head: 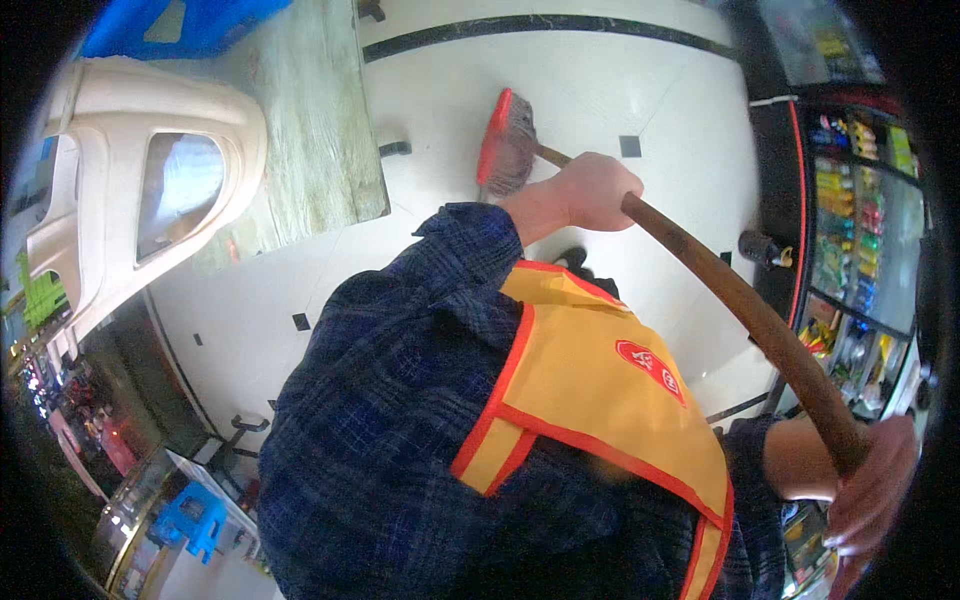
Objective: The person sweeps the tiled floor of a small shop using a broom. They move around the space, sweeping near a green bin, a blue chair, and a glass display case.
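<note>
A long wooden broom handle (720, 292) runs across the front of my yellow apron with red edging (600, 375). My left hand (600, 191) is closed around its lower part, near the broom head (510, 142), which has a red top and greyish bristles and rests at the white tiled floor. At the far right, my right hand (874, 480) grips the upper end of the handle. A dark plaid sleeve covers my left arm. Part of a dark shoe (581, 262) shows beyond the apron.
A worn pale tabletop (322, 127) and a cream plastic chair (172, 97) stand at left. Stocked glass-front shelves (862, 225) line the right, with a dark bottle-like container (761, 247) beside them. A blue plastic stool (195, 517) is at lower left.
</note>
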Demonstrator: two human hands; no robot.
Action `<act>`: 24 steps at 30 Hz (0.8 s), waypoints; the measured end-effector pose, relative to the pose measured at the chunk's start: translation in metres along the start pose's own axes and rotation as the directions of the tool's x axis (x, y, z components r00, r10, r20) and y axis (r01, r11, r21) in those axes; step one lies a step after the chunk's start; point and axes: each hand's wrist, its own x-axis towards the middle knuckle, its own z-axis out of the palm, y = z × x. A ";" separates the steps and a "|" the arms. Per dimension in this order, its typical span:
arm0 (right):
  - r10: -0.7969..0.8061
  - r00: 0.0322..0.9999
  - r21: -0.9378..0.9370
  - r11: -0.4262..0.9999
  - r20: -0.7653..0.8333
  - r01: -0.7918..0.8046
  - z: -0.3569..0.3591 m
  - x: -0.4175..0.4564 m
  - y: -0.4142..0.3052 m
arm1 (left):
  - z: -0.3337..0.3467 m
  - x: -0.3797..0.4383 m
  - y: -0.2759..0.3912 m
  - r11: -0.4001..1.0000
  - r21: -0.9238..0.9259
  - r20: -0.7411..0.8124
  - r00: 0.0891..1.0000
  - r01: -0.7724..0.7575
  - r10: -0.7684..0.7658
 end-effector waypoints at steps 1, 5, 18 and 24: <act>-0.129 0.991 0.118 0.984 -0.044 0.133 -0.001 0.010 0.010 | -0.011 0.007 0.002 1.000 0.027 -0.011 1.000 -0.002 0.003; -0.205 0.974 0.029 0.978 -0.100 0.209 -0.045 0.027 0.007 | -0.070 0.027 -0.002 0.978 0.185 0.101 0.988 0.094 -0.114; 0.382 0.920 -0.186 0.901 -0.093 -0.393 -0.203 0.029 0.348 | -0.152 -0.036 -0.252 0.648 0.161 -0.608 0.592 0.744 -0.528; 0.614 0.778 -0.162 0.788 0.135 -0.594 -0.223 -0.014 0.436 | -0.046 -0.071 -0.357 0.672 -0.112 -0.854 0.274 0.732 -0.442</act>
